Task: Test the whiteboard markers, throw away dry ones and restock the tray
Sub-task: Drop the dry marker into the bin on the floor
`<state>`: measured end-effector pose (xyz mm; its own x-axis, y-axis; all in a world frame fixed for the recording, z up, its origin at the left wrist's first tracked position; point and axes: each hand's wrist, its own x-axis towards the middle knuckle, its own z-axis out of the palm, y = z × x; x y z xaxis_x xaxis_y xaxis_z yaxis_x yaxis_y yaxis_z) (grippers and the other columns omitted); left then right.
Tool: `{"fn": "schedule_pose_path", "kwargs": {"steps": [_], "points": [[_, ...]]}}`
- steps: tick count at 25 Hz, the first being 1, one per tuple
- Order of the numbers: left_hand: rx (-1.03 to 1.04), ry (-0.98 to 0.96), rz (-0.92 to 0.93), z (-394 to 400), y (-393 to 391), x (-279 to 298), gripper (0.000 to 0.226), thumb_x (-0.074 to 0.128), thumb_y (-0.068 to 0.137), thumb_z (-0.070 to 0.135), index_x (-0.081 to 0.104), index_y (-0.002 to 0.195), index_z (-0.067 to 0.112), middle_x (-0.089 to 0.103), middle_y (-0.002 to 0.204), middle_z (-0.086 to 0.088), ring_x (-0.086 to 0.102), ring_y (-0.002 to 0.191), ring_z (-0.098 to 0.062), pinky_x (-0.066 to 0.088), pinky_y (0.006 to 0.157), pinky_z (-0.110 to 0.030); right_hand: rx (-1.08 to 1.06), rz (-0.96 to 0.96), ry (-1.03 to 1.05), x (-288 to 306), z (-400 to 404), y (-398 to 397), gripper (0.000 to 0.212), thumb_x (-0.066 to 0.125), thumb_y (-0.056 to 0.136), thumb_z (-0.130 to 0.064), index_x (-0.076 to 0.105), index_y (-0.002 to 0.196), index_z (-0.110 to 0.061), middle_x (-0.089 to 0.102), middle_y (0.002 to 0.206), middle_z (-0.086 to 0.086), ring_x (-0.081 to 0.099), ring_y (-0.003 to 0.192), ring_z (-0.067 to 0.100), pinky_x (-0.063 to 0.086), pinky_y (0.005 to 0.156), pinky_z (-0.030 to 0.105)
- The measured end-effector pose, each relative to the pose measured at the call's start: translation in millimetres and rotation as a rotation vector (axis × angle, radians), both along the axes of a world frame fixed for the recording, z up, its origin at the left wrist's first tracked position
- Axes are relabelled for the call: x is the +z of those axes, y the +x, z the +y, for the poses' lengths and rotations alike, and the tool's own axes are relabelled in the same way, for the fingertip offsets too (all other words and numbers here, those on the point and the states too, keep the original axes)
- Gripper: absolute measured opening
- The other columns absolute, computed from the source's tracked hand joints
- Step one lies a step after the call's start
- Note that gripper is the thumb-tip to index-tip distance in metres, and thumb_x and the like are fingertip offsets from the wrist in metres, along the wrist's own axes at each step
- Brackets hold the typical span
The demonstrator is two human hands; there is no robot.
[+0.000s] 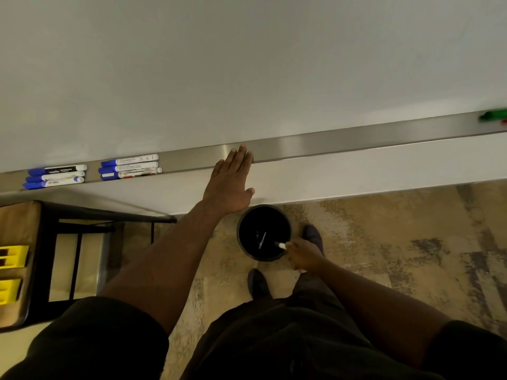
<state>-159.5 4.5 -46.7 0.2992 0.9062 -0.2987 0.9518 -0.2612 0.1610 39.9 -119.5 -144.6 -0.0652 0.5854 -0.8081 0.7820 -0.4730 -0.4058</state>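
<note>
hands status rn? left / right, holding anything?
Left hand: open, straight fingers resting on the long metal marker tray, holding nothing.
Right hand: closed around a white-barrelled marker, over the round black bin.

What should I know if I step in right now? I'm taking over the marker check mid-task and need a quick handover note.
Left hand: open, fingers straight, fingertips resting on the metal tray.
Right hand: grips a marker at the rim of the black bin on the floor; not yet dropped.
Bin already holds at least one discarded marker.
Two groups of three blue-capped markers lie on the tray's left part; a green marker at its far right.
Left: drop the held marker; whether the tray markers are tested cannot be told.
</note>
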Motion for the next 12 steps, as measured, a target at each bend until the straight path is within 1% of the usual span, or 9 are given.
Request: {"fn": "schedule_pose_path", "kwargs": {"steps": [2,3,4,6,7,9,12], "points": [[0.002,0.005,0.003,-1,0,0,0.088,0.051,0.094,0.039,-0.01,0.153,0.019,-0.02,0.16,0.001,-0.014,0.148,-0.017,0.001,0.121,-0.039,0.074,0.02,0.07,-8,0,1,0.034,0.036,0.098,-0.042,0.051,0.113,-0.015,0.059,0.09,0.004,0.052,0.067,0.016,0.039,0.057,0.029],[0.001,0.007,0.002,0,1,0,0.088,0.051,0.094,0.038,-0.011,0.153,0.019,-0.02,0.16,0.001,-0.014,0.148,-0.017,0.001,0.121,-0.039,0.121,0.033,0.041,-10,-3,2,0.039,0.035,0.096,-0.045,0.049,0.115,-0.014,0.06,0.098,0.007,0.053,0.071,0.015,0.037,0.057,0.028],[0.001,0.008,0.002,0,1,0,0.088,0.051,0.094,0.037,-0.011,0.153,0.019,-0.02,0.16,0.001,-0.014,0.148,-0.017,0.001,0.121,-0.039,0.162,0.04,0.014,-14,-8,3,0.04,0.036,0.095,-0.045,0.051,0.112,-0.012,0.061,0.1,0.007,0.055,0.073,0.016,0.037,0.056,0.027],[0.002,0.008,0.006,0,1,0,0.087,0.051,0.094,0.037,-0.011,0.153,0.02,-0.02,0.16,0.002,-0.014,0.148,-0.017,0.001,0.121,-0.039,0.198,0.055,-0.001,-8,-13,6,0.027,0.04,0.095,-0.038,0.057,0.094,-0.016,0.062,0.088,0.003,0.059,0.076,0.019,0.038,0.057,0.026],[0.004,0.007,0.007,0,1,0,0.087,0.051,0.094,0.037,-0.011,0.153,0.02,-0.02,0.16,0.002,-0.014,0.148,-0.017,0.001,0.121,-0.039,0.195,0.06,0.002,-3,-15,7,0.024,0.042,0.096,-0.034,0.057,0.089,-0.018,0.062,0.083,0.002,0.058,0.075,0.019,0.039,0.058,0.026],[0.006,0.01,0.01,0,1,0,0.087,0.051,0.094,0.037,-0.011,0.153,0.02,-0.021,0.16,0.002,-0.014,0.148,-0.017,0.001,0.121,-0.039,0.158,0.064,0.024,3,-19,10,0.023,0.044,0.096,-0.031,0.059,0.088,-0.014,0.062,0.083,0.004,0.057,0.076,0.02,0.04,0.062,0.029],[-0.004,0.001,0.008,0,1,2,0.087,0.05,0.094,0.038,-0.011,0.153,0.019,-0.021,0.16,0.001,-0.014,0.148,-0.018,0.0,0.121,-0.039,0.076,0.04,0.1,13,-20,16,0.028,0.046,0.096,-0.029,0.063,0.094,-0.006,0.066,0.093,0.012,0.062,0.087,0.027,0.049,0.073,0.036]]}}
